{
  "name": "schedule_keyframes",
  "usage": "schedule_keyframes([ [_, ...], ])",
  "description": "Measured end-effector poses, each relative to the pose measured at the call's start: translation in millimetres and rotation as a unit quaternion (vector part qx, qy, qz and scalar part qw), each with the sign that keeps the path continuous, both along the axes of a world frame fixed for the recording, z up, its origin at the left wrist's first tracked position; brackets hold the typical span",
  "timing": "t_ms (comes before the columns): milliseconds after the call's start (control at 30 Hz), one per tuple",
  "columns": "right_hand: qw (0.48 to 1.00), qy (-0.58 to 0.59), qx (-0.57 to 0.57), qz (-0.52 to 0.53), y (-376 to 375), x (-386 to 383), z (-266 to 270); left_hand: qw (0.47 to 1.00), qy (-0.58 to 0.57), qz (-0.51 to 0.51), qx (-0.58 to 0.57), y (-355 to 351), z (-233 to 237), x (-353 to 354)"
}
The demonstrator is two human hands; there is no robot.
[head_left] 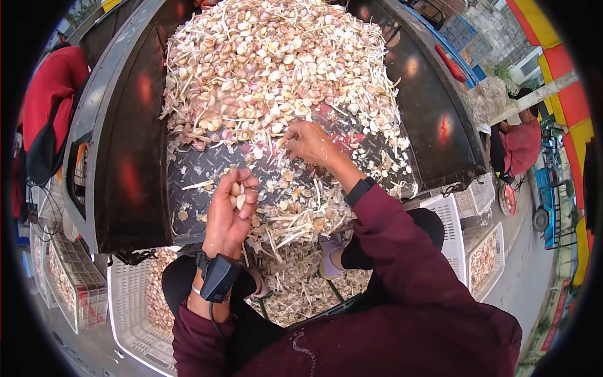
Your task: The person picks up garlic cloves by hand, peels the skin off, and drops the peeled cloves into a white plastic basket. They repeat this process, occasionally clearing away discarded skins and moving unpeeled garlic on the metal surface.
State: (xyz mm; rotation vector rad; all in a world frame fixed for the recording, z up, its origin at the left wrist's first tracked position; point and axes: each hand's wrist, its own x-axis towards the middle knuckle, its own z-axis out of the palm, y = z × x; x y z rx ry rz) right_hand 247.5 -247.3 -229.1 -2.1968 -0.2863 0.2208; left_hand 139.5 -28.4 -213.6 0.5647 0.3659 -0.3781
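A large heap of garlic cloves, mixed with dry stalks and skins, covers the far part of a dark metal truck bed. Palm up, my left hand curls its fingers around a few peeled-looking garlic cloves over the bed's near edge. At the heap's front edge my right hand reaches down with its fingers drawn together on what looks like a garlic clove; the fingertips partly hide it. Loose skins and stalks lie below and between both hands.
High metal side walls flank the bed. White crates of garlic stand at left and right. Stalk and skin waste lies between my feet. People in red tops sit or bend at far left and far right.
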Motion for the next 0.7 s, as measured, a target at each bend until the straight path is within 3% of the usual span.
schedule_keyframes([
  [67,0.999,0.018,0.049,0.016,-4.1,-13.1,11.4,0.998,-0.015,0.015,0.051,-0.3,2.8,0.0],
  [133,0.965,0.138,0.221,0.043,-1.1,-31.4,27.7,0.993,-0.06,0.006,0.105,-3.9,6.2,-1.5],
  [233,0.925,0.22,0.295,0.093,3.1,-60.7,44.8,0.972,-0.131,-0.04,0.193,-17.6,19.0,-9.5],
  [333,0.88,0.289,0.372,0.067,3.0,-77.7,43.8,0.943,-0.175,-0.091,0.267,-24.1,26.7,-17.8],
  [400,0.876,0.3,0.375,0.049,0.4,-82.1,46.6,0.924,-0.177,-0.099,0.326,-25.6,28.7,-19.2],
  [467,0.831,0.346,0.434,0.035,-1.8,-85.3,49.6,0.915,-0.209,-0.083,0.335,-30.6,37.2,-23.1],
  [567,0.808,0.37,0.458,0.033,2.6,-93.4,49.1,0.901,-0.244,-0.08,0.351,-30.4,40.6,-23.4],
  [633,0.821,0.361,0.44,0.043,6.9,-99.7,52.8,0.896,-0.244,-0.091,0.36,-26.6,37.3,-22.9],
  [700,0.838,0.336,0.425,0.064,11.8,-107.3,54.9,0.926,-0.206,-0.07,0.309,-24.9,27.7,-21.1],
])
